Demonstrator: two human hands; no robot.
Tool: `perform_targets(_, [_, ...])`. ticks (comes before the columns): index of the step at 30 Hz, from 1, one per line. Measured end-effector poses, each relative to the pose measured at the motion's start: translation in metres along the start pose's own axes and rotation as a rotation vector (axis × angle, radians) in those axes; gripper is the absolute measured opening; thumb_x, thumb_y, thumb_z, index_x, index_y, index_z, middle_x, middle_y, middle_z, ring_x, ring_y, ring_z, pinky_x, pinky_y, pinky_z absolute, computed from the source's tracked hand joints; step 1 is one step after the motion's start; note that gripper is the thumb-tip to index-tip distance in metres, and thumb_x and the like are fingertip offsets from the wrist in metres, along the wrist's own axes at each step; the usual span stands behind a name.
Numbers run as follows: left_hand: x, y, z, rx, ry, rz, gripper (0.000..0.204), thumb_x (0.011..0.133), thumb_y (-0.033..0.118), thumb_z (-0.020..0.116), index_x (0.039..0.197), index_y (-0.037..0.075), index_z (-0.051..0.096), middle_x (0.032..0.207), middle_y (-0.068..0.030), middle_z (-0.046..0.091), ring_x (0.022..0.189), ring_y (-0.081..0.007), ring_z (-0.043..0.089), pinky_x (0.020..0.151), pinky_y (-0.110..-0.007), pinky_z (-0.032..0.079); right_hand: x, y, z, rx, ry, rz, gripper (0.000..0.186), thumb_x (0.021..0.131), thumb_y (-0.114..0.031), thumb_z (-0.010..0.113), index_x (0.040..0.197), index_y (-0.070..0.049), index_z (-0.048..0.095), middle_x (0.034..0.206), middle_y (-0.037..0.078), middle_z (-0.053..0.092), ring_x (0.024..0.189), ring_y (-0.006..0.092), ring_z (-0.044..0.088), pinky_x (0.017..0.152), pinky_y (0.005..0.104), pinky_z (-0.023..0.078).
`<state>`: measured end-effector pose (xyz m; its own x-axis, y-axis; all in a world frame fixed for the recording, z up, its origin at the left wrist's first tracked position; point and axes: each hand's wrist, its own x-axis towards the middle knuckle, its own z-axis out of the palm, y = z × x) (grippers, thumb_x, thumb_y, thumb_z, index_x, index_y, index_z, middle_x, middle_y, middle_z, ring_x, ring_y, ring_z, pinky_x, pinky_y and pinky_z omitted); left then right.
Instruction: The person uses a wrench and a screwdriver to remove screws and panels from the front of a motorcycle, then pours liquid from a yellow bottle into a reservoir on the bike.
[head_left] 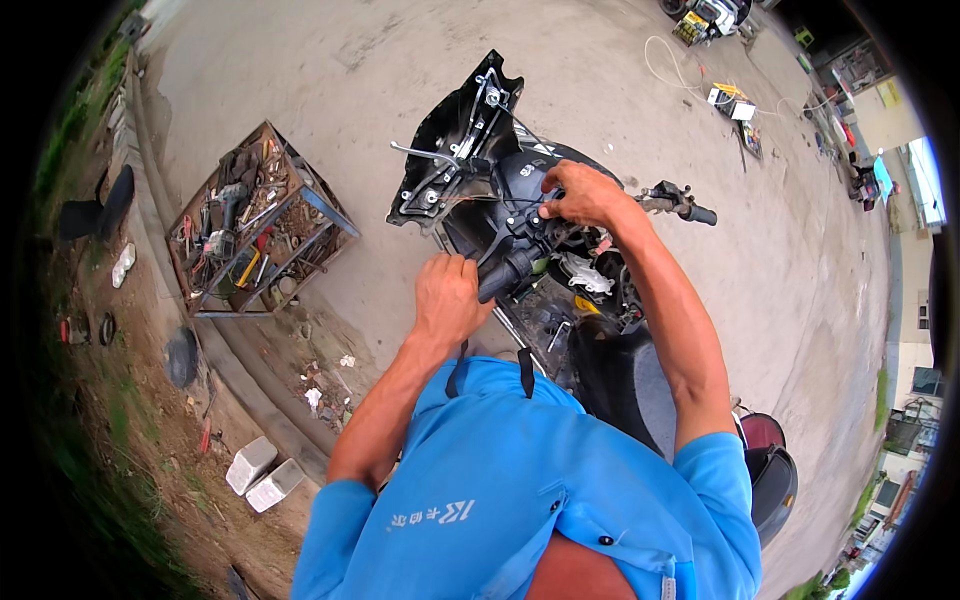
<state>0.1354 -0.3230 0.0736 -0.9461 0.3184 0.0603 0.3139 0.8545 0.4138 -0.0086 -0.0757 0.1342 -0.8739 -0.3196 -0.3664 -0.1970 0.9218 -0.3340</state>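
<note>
A scooter with its covers partly off stands before me. My left hand (450, 297) is closed, knuckles up, against the end of the black left handlebar grip (507, 273); what lies inside its fingers is hidden. Over the dark handlebar cover (527, 177), my right hand (588, 197) bends its thumb and fingers in a pinch, and anything small between them is too hard to make out. A black front panel (455, 140) with metal brackets and a brake lever sits at the far left of the handlebar. The right handlebar grip (697, 214) sticks out beyond my right wrist.
A rusty metal tool cart (262, 220) with a drill and loose tools stands to the left. The black seat (640, 385) lies under my right arm. Two white blocks (262, 474) rest past the kerb. Another scooter (715, 20) and a yellow box (731, 101) are far right.
</note>
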Motion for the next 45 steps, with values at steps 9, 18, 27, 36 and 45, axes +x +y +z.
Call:
perform_targets(9, [0.000,0.008,-0.003,0.202,0.309,-0.052,0.077,0.068,0.039,0.091,0.125,-0.006,0.066,0.121,-0.0241,0.066,0.135,-0.0430,0.051,0.122,-0.062,0.030,0.002,0.004,-0.005,0.045,-0.091,0.082,0.057,0.082,-0.038,0.086,0.125,-0.003,0.073,0.128,0.019,0.070,0.127,0.0371,0.064,0.107,0.0454,0.050])
perform_targets(18, [0.000,-0.010,0.007,-0.063,-0.030,0.045,0.064,0.071,0.037,0.090,0.115,-0.005,0.068,0.106,-0.0195,0.070,0.106,-0.0376,0.067,0.121,-0.056,0.035,0.006,0.005,-0.003,0.065,-0.100,0.087,0.059,0.079,-0.038,0.088,0.124,-0.003,0.074,0.126,0.019,0.071,0.124,0.0376,0.065,0.104,0.0465,0.051])
perform_targets(27, [0.007,0.004,-0.019,0.100,0.048,-0.038,0.093,0.069,0.040,0.092,0.139,-0.006,0.053,0.137,-0.0240,0.059,0.134,-0.0410,0.053,0.126,-0.061,0.021,0.000,0.002,-0.008,0.036,-0.076,0.119,0.060,0.080,-0.038,0.088,0.128,-0.004,0.073,0.128,0.018,0.074,0.124,0.0363,0.067,0.103,0.0488,0.053])
perform_targets(36, [-0.006,-0.013,0.002,-0.119,-0.112,0.066,0.077,0.069,0.033,0.091,0.127,-0.006,0.061,0.124,-0.0258,0.065,0.120,-0.0386,0.062,0.117,-0.054,0.041,-0.013,-0.009,-0.015,0.105,-0.102,0.219,0.060,0.077,-0.034,0.090,0.125,-0.004,0.071,0.128,0.014,0.068,0.117,0.0355,0.067,0.092,0.0503,0.059])
perform_targets(45, [0.006,0.004,-0.018,0.185,-0.127,-0.007,0.117,0.077,0.051,0.087,0.158,-0.012,0.030,0.163,-0.0306,0.036,0.159,-0.0424,0.024,0.129,-0.060,0.015,-0.129,-0.017,0.049,0.530,0.894,-0.191,0.020,0.087,-0.012,0.081,0.102,-0.004,0.070,0.105,0.010,0.070,0.093,0.0292,0.070,0.081,0.0403,0.056])
